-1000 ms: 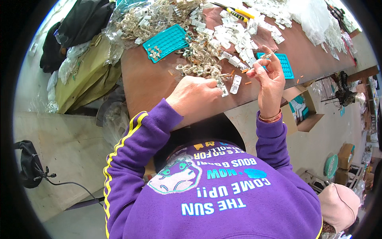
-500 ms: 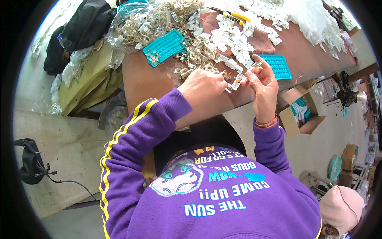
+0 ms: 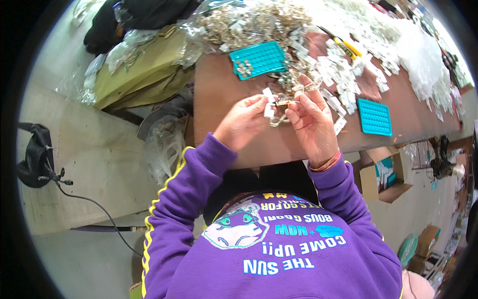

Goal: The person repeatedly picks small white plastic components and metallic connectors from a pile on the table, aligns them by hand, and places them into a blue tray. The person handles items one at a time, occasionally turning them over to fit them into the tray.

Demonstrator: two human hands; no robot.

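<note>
Head view: both your hands pinch small parts over a brown tabletop [image 3: 219,107], above a pale floor.
Your left hand [image 3: 244,119] grips a small white plastic casing [image 3: 269,110]; your right hand [image 3: 316,122] grips a thin beige looped cord [image 3: 312,87] just beside it. Your fingers partly cover both, so whether they join is unclear. Two teal rectangular trays [image 3: 376,118], one yellow-and-black hand tool [image 3: 348,48] and one open cardboard box [image 3: 369,183] show; the heaped white plastic pieces [image 3: 343,70] defy counting.
</note>
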